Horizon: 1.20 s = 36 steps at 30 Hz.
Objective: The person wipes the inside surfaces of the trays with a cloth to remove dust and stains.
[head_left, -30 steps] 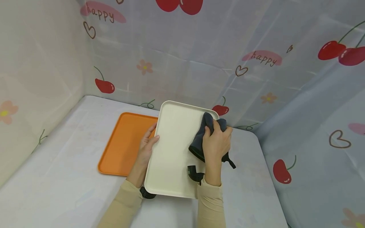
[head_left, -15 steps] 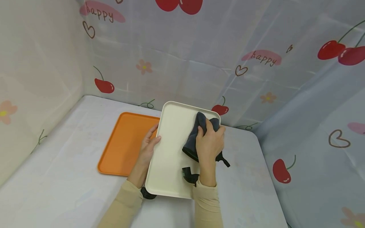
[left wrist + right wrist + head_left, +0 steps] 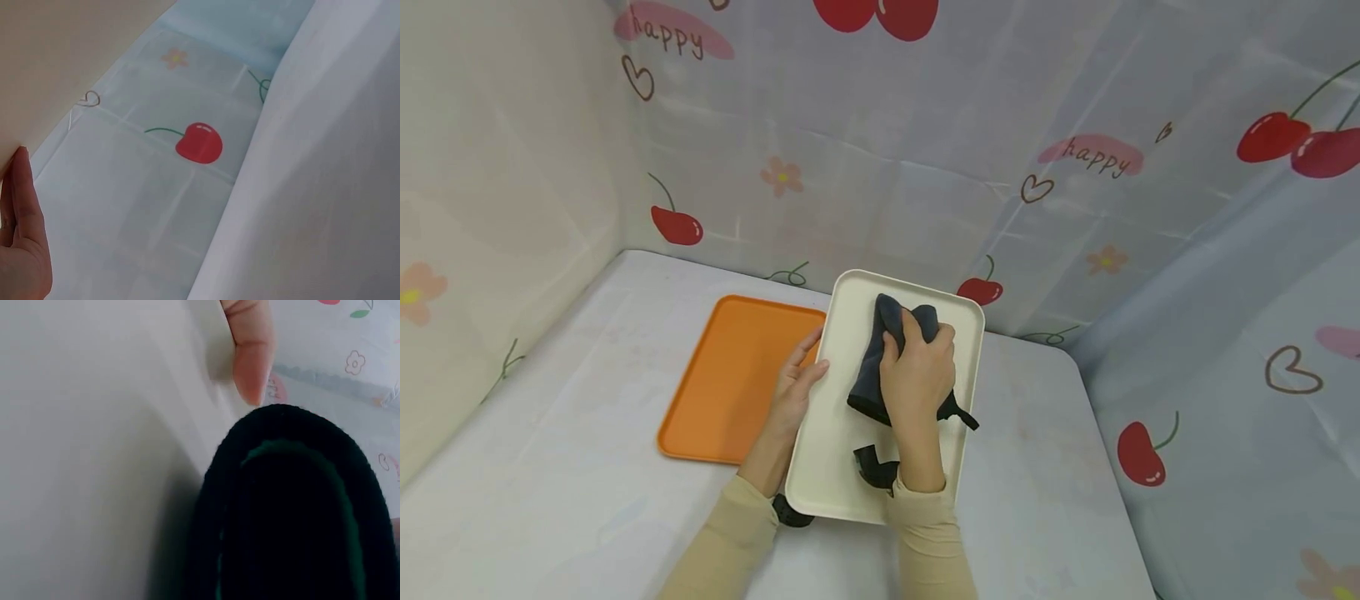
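Lengthwise, the cream tray (image 3: 827, 450), pinched by the left hand (image 3: 792, 393), runs near-to-far; the right hand (image 3: 919, 371) grips a dark mitt (image 3: 872, 375), cuff (image 3: 281, 425) nearward.

Wears beige sleeves (image 3: 718, 542), creased near the cuffs (image 3: 921, 500), with a bent black wrist mount (image 3: 875, 470) at right and a rounded black case (image 3: 792, 512) at left.

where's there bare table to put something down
Bare table shows right of the cream tray and left of the orange tray. Crowded: the middle, where the left hand grips the cream tray and the right hand a dark cloth.
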{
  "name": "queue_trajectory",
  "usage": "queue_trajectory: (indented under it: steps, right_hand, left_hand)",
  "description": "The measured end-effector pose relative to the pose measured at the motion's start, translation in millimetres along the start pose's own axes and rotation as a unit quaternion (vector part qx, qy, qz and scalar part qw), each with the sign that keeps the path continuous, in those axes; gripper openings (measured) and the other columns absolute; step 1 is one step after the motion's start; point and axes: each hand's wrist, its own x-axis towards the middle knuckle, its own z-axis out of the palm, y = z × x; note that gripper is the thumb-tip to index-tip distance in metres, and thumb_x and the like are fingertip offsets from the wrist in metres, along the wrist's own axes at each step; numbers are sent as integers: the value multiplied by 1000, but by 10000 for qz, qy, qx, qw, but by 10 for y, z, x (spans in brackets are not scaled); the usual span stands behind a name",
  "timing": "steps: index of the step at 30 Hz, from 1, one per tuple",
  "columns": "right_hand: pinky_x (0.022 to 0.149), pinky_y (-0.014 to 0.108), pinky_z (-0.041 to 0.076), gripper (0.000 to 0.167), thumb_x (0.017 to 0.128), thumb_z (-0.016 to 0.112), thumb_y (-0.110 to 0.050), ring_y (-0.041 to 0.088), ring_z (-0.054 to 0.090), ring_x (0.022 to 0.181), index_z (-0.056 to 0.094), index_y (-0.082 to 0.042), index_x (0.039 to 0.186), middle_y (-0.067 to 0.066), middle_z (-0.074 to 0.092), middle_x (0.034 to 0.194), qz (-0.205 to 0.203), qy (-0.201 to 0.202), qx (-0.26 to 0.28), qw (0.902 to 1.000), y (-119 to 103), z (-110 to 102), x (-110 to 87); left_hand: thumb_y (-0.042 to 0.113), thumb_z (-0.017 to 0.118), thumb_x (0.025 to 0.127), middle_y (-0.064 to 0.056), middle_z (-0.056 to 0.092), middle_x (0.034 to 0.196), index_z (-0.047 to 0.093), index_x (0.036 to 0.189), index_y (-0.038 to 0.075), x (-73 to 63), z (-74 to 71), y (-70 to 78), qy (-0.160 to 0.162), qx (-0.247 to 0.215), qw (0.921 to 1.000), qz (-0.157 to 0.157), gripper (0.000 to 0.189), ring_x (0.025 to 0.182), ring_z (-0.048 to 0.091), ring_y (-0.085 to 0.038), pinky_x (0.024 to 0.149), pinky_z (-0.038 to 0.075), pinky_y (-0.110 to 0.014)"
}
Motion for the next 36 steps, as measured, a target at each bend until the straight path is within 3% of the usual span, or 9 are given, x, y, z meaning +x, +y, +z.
queue_trajectory:
  steps: [5, 9, 15, 23, 33, 36]
  right_hand:
    - [57, 45, 51, 36, 86, 75, -22, 35, 59, 79, 70, -15, 121, 25, 55, 105, -400, 10, -15, 9992, -118, 37, -44]
    - [58, 44, 52, 36, 86, 76, -21, 34, 60, 81, 70, -14, 121, 25, 56, 107, -570, -108, 79, 9983, -200, 49, -73]
    - [58, 43, 52, 36, 86, 76, -23, 33, 61, 82, 70, -16, 121, 24, 57, 108, -676, -246, 132, 9973, -275, 57, -111]
    - [58, 42, 53, 37, 85, 76, -23, 32, 61, 81, 71, -16, 121, 24, 57, 107, -733, -199, 233, 9968, -269, 73, -122]
    - [57, 42, 52, 36, 85, 77, -22, 32, 61, 80, 71, -17, 120, 23, 57, 108, -696, -144, 343, 9969, -203, 86, -130]
    - [57, 42, 52, 35, 85, 77, -22, 32, 61, 80, 71, -18, 120, 22, 57, 108, -704, -133, 359, 9968, -183, 84, -131]
  left_hand:
    - [2, 46, 100, 8, 67, 113, 46, 145, 18, -17, 32, -21, 29, -35, 9999, -89, 48, 91, 69, -7, 77, 59, -23]
    - [2, 47, 100, 8, 69, 106, 47, 144, 20, -21, 40, -44, -96, -89, 9999, 25, 48, 90, 68, -6, 78, 58, -22]
    - [1, 47, 100, 8, 73, 94, 52, 139, 28, -20, 52, -60, -278, -128, 9994, 168, 48, 85, 70, -5, 79, 58, -21]
    - [0, 46, 99, 8, 73, 89, 54, 136, 30, -18, 60, -55, -209, -275, 9993, 155, 48, 82, 69, -4, 75, 58, -21]
    - [1, 46, 100, 7, 64, 119, 43, 147, 15, -29, 66, -51, -74, -124, 9999, -21, 50, 95, 68, -6, 81, 58, -23]
    - [1, 46, 100, 6, 63, 120, 41, 148, 14, -25, 62, -51, -48, -106, 9999, -41, 50, 95, 68, -7, 81, 58, -23]
